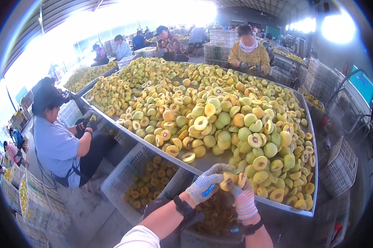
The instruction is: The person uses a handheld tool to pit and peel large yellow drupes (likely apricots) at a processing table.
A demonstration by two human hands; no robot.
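My left hand (206,183), in a pale dotted work glove with a blue mark, holds a halved yellow fruit (228,180) at the table's near edge. Close beside it, my right hand (243,198), in a striped glove, grips a small tool with an orange handle (242,179) and a thin metal tip against the fruit. The fruit looks like a peach or an apricot. Beyond both hands, a large heap of halved yellow-green fruit (211,114) covers a metal-rimmed table (161,152). Below my hands lies a container of brownish scraps (216,214), partly hidden by my forearms.
A white plastic crate (121,186) of fruit halves stands left of my legs. A co-worker in a light blue shirt (57,139) sits at the left. Another co-worker in a yellow top (250,55) sits across the table. An upright crate (338,167) leans at the right.
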